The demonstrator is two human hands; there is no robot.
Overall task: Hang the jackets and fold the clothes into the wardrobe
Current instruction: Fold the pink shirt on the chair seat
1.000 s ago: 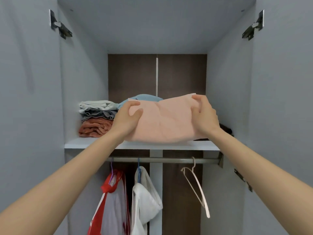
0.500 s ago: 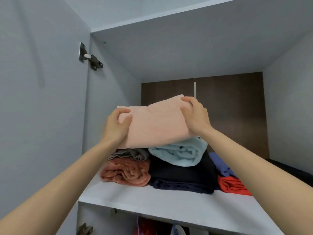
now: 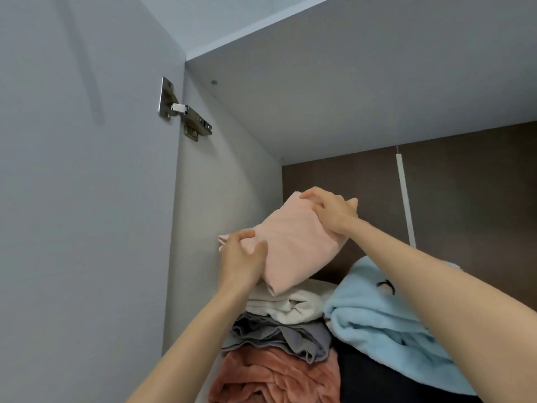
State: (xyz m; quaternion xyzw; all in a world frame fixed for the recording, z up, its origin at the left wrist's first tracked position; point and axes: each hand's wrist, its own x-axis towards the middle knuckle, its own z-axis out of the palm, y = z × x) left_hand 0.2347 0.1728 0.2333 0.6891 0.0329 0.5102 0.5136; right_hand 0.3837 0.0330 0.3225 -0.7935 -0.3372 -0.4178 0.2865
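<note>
A folded pale pink garment (image 3: 293,245) is held tilted above the left stack in the wardrobe's upper compartment. My left hand (image 3: 242,258) grips its near left corner, thumb on top. My right hand (image 3: 329,212) grips its far upper edge with curled fingers. The garment's lower edge touches or hovers just over a folded white piece (image 3: 287,305), which lies on a grey one (image 3: 279,338) and a rust-coloured one (image 3: 270,376).
A light blue fleece (image 3: 377,318) lies on dark folded clothes (image 3: 374,382) right of the stack. The grey side wall (image 3: 215,199) stands close on the left, with a metal hinge (image 3: 183,112) and the open door (image 3: 81,199). The compartment ceiling (image 3: 363,82) is overhead.
The pink garment moved left and deeper, from over the blue fleece to over the left stack, and tilted. The view came closer and turned upward, so the shelf's front edge dropped out of sight.
</note>
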